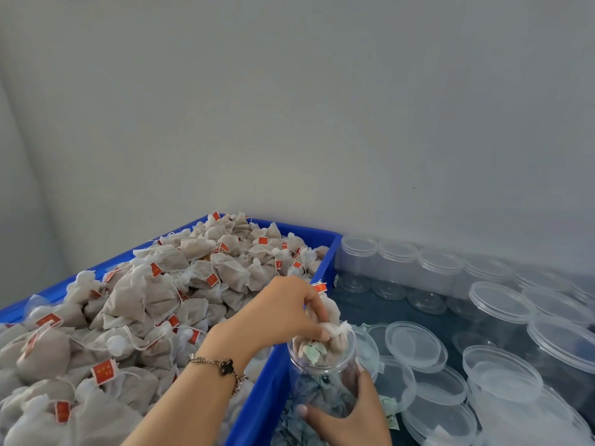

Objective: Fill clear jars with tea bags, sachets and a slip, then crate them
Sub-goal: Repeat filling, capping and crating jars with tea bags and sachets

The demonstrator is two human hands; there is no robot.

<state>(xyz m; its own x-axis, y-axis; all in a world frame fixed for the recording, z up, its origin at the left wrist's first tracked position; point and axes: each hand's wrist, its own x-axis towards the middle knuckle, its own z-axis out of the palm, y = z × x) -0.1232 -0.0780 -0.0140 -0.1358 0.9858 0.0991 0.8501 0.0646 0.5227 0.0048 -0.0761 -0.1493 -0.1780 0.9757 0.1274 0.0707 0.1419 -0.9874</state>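
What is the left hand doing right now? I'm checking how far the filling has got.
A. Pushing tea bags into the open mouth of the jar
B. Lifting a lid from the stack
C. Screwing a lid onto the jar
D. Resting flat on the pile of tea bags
A: the left hand pinches white tea bags at the lidless mouth of the clear jar, which the right hand grips low down.

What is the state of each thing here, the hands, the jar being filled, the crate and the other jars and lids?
left hand: pinches tea bags at the jar mouth.
right hand: grips the jar's lower part.
jar: upright, open, nearly full.
blue crate: heaped with tea bags.
loose lids: off, lying flat.
jars by the wall: lidded, look empty.
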